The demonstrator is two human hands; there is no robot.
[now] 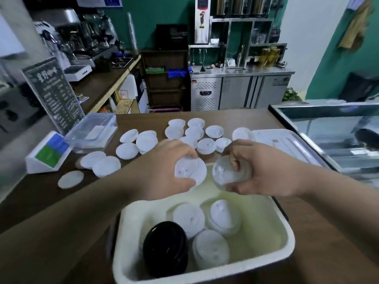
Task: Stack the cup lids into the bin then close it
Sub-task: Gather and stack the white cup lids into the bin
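Note:
A white bin (285, 228) sits on the brown counter right in front of me. Inside it stand stacks of white cup lids (222, 217) and a stack of black lids (166, 247). My left hand (164, 167) grips a white lid (190, 171) over the bin's far edge. My right hand (260, 169) holds a small stack of white lids (223, 175) beside it. Several loose white lids (194, 132) lie scattered on the counter beyond. The bin's white cover (287, 140) lies flat at the right.
A clear lidded box (92, 130), a white sign stand (47, 152) and a dark menu board (55, 93) stand at the left. A glass display case (332, 128) borders the counter on the right. A steel fridge counter (240, 91) stands behind.

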